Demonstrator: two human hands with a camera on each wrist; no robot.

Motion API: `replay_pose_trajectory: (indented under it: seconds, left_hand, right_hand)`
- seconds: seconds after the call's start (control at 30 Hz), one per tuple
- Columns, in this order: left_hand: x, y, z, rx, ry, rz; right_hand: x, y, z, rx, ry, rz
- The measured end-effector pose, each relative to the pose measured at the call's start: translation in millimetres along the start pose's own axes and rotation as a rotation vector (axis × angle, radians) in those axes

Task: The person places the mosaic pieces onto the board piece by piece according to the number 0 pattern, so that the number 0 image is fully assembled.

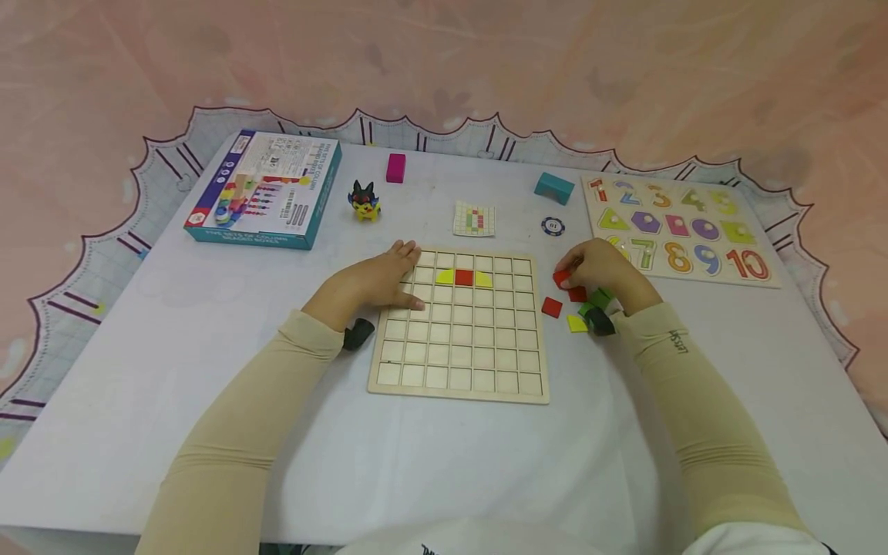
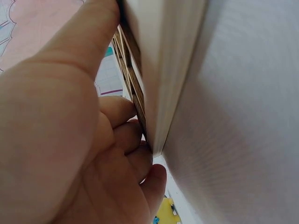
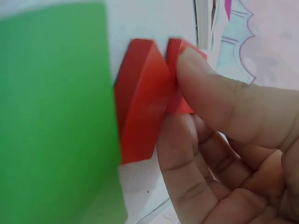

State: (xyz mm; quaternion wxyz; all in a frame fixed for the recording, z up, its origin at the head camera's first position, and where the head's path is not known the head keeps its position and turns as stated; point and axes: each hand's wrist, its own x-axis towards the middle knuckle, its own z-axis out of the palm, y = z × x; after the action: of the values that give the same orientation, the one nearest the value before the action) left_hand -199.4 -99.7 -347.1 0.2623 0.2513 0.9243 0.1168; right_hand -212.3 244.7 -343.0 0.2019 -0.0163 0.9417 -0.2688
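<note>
A wooden grid board (image 1: 460,391) lies before me. One of its rows bears a red square tile (image 1: 464,277) between two yellow rounded tiles (image 1: 445,277). My left hand (image 1: 375,281) rests on the board's left side, its thumb extended over the cells; the left wrist view shows the fingers along the edge. Right of the board, my right hand (image 1: 598,266) pinches another red tile (image 3: 173,58) between thumb and fingers. A second red tile (image 3: 145,102) and a green tile (image 3: 56,112) are close by. Loose red (image 1: 552,307) and yellow (image 1: 576,324) tiles lie near that hand.
Behind the board lies a small pattern card (image 1: 475,220), with a poker chip (image 1: 553,226) and a teal block (image 1: 553,187) to its right. A number puzzle (image 1: 683,231) is at right. A toy figure (image 1: 364,202), magenta block (image 1: 395,168) and box (image 1: 267,189) stand at left.
</note>
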Motion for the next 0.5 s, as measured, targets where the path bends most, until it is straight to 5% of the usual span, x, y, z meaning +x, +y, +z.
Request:
replay_pose_trajectory:
  seconds: [0.5]
  left_hand:
    - [-0.4,1.1,-0.9,0.006,-0.006,-0.010]
  right_hand:
    - [-6.5,-5.4,-8.6,0.182,-0.022,-0.001]
